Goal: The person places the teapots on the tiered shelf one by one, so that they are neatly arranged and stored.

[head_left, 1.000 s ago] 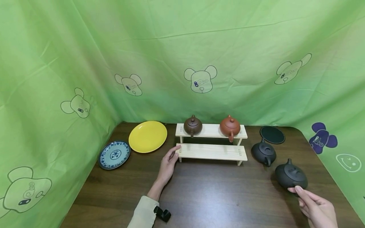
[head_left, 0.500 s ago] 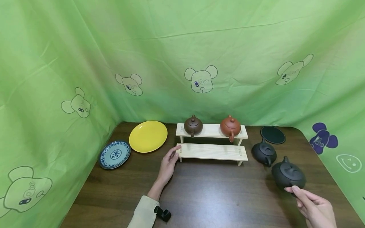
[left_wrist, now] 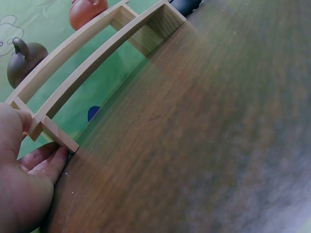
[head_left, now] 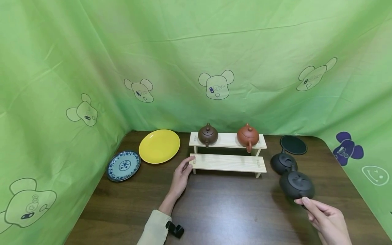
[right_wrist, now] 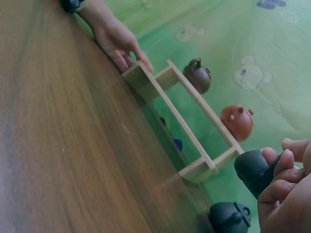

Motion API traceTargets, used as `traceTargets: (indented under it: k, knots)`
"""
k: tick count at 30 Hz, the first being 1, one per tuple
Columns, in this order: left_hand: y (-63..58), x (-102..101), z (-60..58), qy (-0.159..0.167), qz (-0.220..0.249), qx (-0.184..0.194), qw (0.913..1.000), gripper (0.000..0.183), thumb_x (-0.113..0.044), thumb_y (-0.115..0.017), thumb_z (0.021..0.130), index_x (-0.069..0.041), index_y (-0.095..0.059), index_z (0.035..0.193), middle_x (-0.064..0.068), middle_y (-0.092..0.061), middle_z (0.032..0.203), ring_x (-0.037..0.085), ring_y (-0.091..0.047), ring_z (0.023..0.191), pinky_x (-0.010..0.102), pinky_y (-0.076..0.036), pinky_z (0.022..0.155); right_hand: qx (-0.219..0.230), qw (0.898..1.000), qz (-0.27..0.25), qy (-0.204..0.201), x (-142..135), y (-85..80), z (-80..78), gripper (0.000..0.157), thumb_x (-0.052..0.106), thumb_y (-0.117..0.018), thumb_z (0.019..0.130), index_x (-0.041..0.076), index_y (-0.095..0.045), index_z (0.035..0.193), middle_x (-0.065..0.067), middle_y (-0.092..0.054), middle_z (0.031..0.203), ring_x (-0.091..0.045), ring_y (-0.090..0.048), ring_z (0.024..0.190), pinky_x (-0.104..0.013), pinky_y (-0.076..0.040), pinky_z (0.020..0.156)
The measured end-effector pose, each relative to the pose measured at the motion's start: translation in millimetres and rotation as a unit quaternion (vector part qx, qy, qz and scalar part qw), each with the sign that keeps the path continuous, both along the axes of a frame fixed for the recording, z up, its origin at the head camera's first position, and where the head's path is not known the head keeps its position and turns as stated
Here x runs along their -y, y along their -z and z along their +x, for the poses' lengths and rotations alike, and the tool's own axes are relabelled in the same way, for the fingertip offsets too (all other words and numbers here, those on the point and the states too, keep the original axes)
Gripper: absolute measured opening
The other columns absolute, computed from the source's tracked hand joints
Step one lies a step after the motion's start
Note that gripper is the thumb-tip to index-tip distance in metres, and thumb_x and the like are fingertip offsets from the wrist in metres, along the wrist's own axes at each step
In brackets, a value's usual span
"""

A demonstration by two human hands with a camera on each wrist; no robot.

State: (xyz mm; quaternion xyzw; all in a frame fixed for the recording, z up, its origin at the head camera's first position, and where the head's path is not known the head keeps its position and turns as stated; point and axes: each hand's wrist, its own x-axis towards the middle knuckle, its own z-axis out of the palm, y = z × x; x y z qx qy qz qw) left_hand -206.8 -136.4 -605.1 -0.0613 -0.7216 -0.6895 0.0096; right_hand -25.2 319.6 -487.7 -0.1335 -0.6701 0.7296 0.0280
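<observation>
My right hand (head_left: 327,217) pinches the handle of a black teapot (head_left: 296,186), holding it above the right side of the table with its spout pointing away. In the right wrist view, curled fingers partly cover this teapot (right_wrist: 252,170). A second black teapot (head_left: 278,163) stands just behind, partly overlapped by the held one. My left hand (head_left: 179,178) grips the left end of the two-tier wooden stand (head_left: 228,162), a finger over the lower board and others by its leg (left_wrist: 59,134). On the upper tier sit a dark brown teapot (head_left: 208,135) and a reddish-orange teapot (head_left: 247,136).
A dark round mat (head_left: 293,145) lies at the table's back right corner. To the left are a yellow plate (head_left: 159,146) and a blue-and-white patterned plate (head_left: 124,166). Green cloth (head_left: 171,61) hangs behind the brown wooden table (head_left: 232,211).
My right hand has carried the black teapot left and slightly away from me, so it now overlaps the other black teapot. The left hand stays on the stand.
</observation>
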Motion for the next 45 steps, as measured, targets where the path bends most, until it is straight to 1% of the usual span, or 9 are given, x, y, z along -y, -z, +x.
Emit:
traceTargets:
  k: [6,12,20,24,30,35,40,42,45]
  knots:
    - [-0.9,-0.1,1.5,0.001,0.0,-0.011,0.9999,0.035,-0.027,-0.064,0.115,-0.031,-0.07,0.149,-0.001,-0.062,0.16,0.021,-0.055,0.149,0.025,-0.048,0.113,-0.031,0.999,-0.013,-0.008,16.3,1.3,-4.8,0.03,0.001,-0.06,0.113,0.006,-0.088,0.101,0.008,-0.05,0.064,-0.029,-0.012,0.059,-0.045,-0.007,0.049]
    - [-1.8,-1.0,1.5,-0.001,-0.008,-0.009,0.9999,0.034,-0.026,-0.064,0.115,-0.033,-0.07,0.148,-0.004,-0.064,0.158,0.02,-0.06,0.144,0.025,-0.05,0.109,-0.039,0.999,-0.017,-0.018,29.5,-0.9,-9.0,0.031,0.0,-0.059,0.113,0.005,-0.087,0.101,0.01,-0.051,0.065,-0.028,-0.012,0.059,-0.045,-0.005,0.049]
    - [-2.0,-0.2,1.6,0.001,-0.005,0.002,1.0,0.035,-0.024,-0.063,0.115,-0.035,-0.071,0.147,-0.011,-0.062,0.159,0.015,-0.048,0.156,0.027,-0.043,0.12,-0.024,0.999,-0.008,-0.042,50.4,-3.6,-16.9,0.026,0.004,-0.061,0.113,0.0,-0.085,0.102,0.008,-0.052,0.066,-0.028,-0.015,0.06,-0.047,-0.007,0.05]
    - [-2.9,0.0,1.4,0.002,-0.002,0.005,1.0,0.034,-0.025,-0.063,0.115,-0.034,-0.07,0.147,-0.01,-0.061,0.16,0.016,-0.044,0.158,0.029,-0.041,0.122,-0.028,0.998,-0.001,-0.059,63.1,-5.5,-22.7,0.026,0.004,-0.062,0.113,-0.001,-0.084,0.103,0.009,-0.051,0.065,-0.029,-0.012,0.06,-0.047,-0.007,0.049]
    - [-3.1,0.2,1.1,0.003,-0.003,0.009,0.9999,0.034,-0.025,-0.062,0.116,-0.036,-0.071,0.147,-0.012,-0.061,0.16,0.013,-0.044,0.158,0.027,-0.041,0.122,-0.042,0.997,0.005,-0.07,74.8,-7.5,-29.0,0.025,0.002,-0.062,0.112,-0.001,-0.084,0.101,0.01,-0.049,0.063,-0.031,-0.01,0.059,-0.047,-0.005,0.048]
    - [-3.0,0.4,1.1,0.004,-0.003,0.002,1.0,0.034,-0.029,-0.064,0.115,-0.032,-0.07,0.149,-0.006,-0.06,0.162,0.02,-0.044,0.159,0.031,-0.041,0.123,-0.058,0.996,-0.001,-0.073,83.8,-6.1,-34.3,0.026,-0.001,-0.062,0.111,0.001,-0.085,0.098,0.009,-0.049,0.063,-0.03,-0.011,0.058,-0.047,-0.004,0.048]
    - [-1.0,0.8,0.6,0.004,0.004,0.001,1.0,0.034,-0.029,-0.064,0.115,-0.032,-0.07,0.148,-0.006,-0.061,0.161,0.019,-0.044,0.158,0.034,-0.039,0.125,-0.071,0.994,0.005,-0.085,92.6,-6.7,-39.0,0.025,-0.002,-0.062,0.11,-0.002,-0.084,0.097,0.01,-0.049,0.062,-0.03,-0.011,0.057,-0.047,-0.004,0.047]
    - [-0.1,0.9,0.3,0.005,0.007,0.002,1.0,0.034,-0.029,-0.064,0.115,-0.033,-0.07,0.148,-0.007,-0.061,0.161,0.017,-0.044,0.158,0.032,-0.039,0.125,-0.073,0.993,0.008,-0.088,96.0,-6.5,-40.7,0.024,-0.002,-0.063,0.11,-0.003,-0.083,0.097,0.01,-0.048,0.062,-0.029,-0.011,0.056,-0.047,-0.004,0.047]
    - [0.9,0.9,0.2,0.007,0.007,-0.005,0.9999,0.034,-0.028,-0.064,0.115,-0.032,-0.07,0.148,-0.005,-0.061,0.161,0.019,-0.045,0.158,0.03,-0.04,0.123,-0.071,0.993,0.008,-0.093,101.3,-5.9,-43.2,0.024,-0.001,-0.064,0.109,-0.003,-0.084,0.097,0.01,-0.048,0.061,-0.027,-0.013,0.055,-0.048,-0.005,0.047]
